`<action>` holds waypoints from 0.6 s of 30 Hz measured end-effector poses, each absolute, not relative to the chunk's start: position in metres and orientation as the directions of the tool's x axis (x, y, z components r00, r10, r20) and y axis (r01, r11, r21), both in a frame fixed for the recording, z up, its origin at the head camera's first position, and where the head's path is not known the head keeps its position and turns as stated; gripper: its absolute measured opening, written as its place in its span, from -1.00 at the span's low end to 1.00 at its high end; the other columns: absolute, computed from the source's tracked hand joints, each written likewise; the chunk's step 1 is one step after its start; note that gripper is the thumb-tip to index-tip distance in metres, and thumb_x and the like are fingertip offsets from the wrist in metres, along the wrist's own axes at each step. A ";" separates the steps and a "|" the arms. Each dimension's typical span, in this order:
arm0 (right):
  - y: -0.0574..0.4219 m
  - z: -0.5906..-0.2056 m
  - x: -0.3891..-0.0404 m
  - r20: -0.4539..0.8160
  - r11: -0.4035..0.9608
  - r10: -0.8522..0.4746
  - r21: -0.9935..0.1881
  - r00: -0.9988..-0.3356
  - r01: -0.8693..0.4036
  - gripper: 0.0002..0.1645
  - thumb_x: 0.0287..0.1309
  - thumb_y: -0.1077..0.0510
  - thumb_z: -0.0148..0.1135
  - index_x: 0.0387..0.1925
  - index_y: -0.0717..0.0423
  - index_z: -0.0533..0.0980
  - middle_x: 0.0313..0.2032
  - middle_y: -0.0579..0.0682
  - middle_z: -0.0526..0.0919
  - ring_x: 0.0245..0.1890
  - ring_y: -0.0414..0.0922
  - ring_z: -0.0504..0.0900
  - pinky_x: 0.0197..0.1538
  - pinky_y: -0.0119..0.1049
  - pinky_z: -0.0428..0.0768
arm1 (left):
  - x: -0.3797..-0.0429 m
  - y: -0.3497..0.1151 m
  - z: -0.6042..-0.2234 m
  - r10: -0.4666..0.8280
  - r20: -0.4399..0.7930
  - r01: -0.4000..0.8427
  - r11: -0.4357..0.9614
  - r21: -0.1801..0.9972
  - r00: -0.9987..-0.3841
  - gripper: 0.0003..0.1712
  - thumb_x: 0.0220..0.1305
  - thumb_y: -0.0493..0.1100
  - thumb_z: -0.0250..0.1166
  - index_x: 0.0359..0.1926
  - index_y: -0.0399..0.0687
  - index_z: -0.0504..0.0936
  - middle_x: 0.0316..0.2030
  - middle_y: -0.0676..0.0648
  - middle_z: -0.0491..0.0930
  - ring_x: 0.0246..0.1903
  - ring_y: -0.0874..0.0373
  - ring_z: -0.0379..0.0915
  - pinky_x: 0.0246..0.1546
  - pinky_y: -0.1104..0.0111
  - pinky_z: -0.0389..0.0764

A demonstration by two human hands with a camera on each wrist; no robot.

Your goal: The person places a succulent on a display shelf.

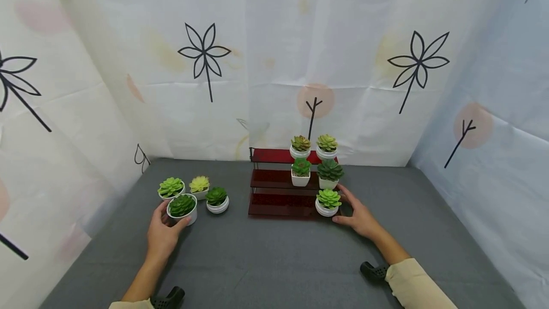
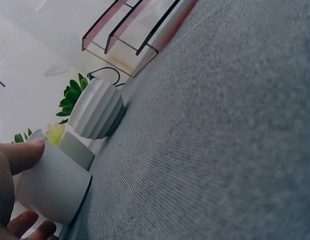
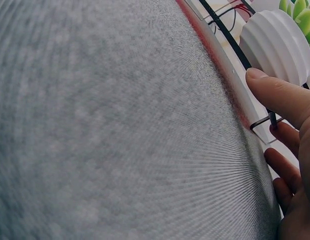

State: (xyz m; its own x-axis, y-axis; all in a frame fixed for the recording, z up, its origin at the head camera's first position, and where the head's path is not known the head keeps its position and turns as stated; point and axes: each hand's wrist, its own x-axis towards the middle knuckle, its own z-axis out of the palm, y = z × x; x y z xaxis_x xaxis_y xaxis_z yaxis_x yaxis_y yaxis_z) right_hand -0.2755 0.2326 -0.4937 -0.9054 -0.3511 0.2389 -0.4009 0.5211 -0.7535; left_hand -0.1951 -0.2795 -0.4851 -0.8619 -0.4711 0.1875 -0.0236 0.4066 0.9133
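My left hand [image 1: 165,232] grips a round white pot with a dark green succulent [image 1: 182,206], thumb on its near side and fingers round the far left. In the left wrist view, that white pot [image 2: 55,182] stands at the grey cloth, thumb near its rim. At the rack's right end, my right hand [image 1: 362,218] has its thumb and fingers spread beside a ribbed white pot with a bright green succulent [image 1: 327,202] on the lowest tier. In the right wrist view, the thumb [image 3: 275,90] lies at the ribbed pot [image 3: 275,47], the other fingers loosely bent by the rack's end.
The dark red three-tier rack [image 1: 279,206] stands at the back; several potted succulents occupy its right half. Beside my left hand are a light green succulent [image 1: 170,187], a yellow-green one [image 1: 199,184] and a dark green one [image 1: 217,197]. Patterned cloth walls [image 1: 274,61] enclose the grey table [image 1: 266,261].
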 end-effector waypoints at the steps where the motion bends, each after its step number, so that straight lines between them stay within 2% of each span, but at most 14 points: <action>1: 0.232 -0.494 -0.276 0.239 0.520 -0.352 -0.754 -0.905 -0.401 0.14 0.04 0.06 0.48 0.52 0.02 0.00 0.26 0.35 0.36 0.31 0.31 0.23 0.16 0.40 0.20 | -0.195 -0.280 -0.485 -0.470 0.183 -0.029 0.408 0.912 -0.864 -0.07 0.16 -0.28 0.41 0.46 -0.23 0.12 0.30 -0.35 0.25 0.23 -0.24 0.26 0.15 -0.04 0.34; 5: 0.232 -0.494 -0.276 0.243 0.513 -0.353 -0.757 -0.903 -0.405 0.15 0.03 0.07 0.49 0.52 0.03 0.01 0.26 0.35 0.36 0.31 0.31 0.23 0.16 0.40 0.20 | -0.196 -0.281 -0.486 -0.448 0.173 -0.035 0.419 0.907 -0.877 -0.03 0.16 -0.28 0.42 0.48 -0.24 0.06 0.30 -0.39 0.24 0.24 -0.26 0.23 0.19 -0.06 0.29; 12: 0.233 -0.493 -0.274 0.256 0.532 -0.360 -0.734 -0.897 -0.422 0.13 0.06 0.05 0.47 0.52 0.03 0.01 0.24 0.35 0.39 0.29 0.33 0.24 0.14 0.41 0.21 | -0.197 -0.285 -0.488 -0.411 0.198 -0.012 0.454 0.891 -0.890 -0.06 0.14 -0.29 0.43 0.45 -0.23 0.11 0.23 -0.37 0.33 0.19 -0.20 0.32 0.12 0.03 0.35; 14: 0.232 -0.492 -0.274 0.261 0.532 -0.362 -0.730 -0.895 -0.428 0.12 0.06 0.05 0.47 0.52 0.04 0.01 0.24 0.35 0.39 0.29 0.33 0.24 0.14 0.41 0.21 | -0.198 -0.286 -0.488 -0.408 0.207 -0.006 0.464 0.886 -0.889 -0.07 0.14 -0.30 0.43 0.44 -0.22 0.13 0.22 -0.36 0.35 0.18 -0.18 0.34 0.08 0.12 0.38; 18: 0.232 -0.492 -0.274 0.263 0.525 -0.362 -0.735 -0.894 -0.429 0.12 0.06 0.06 0.47 0.51 0.06 0.01 0.24 0.35 0.39 0.30 0.33 0.23 0.15 0.42 0.19 | -0.197 -0.286 -0.489 -0.407 0.234 0.009 0.484 0.875 -0.883 -0.08 0.12 -0.29 0.44 0.43 -0.22 0.16 0.17 -0.35 0.39 0.13 -0.16 0.39 -0.06 0.49 0.37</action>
State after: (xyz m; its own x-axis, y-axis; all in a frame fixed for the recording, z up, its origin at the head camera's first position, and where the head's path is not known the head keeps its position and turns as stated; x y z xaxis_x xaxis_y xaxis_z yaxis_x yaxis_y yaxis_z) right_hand -0.2739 0.2322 -0.4920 -0.8944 -0.3617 0.2632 -0.4288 0.5253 -0.7350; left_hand -0.1971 -0.2864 -0.4893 -0.8832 -0.4067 0.2335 0.0088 0.4836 0.8753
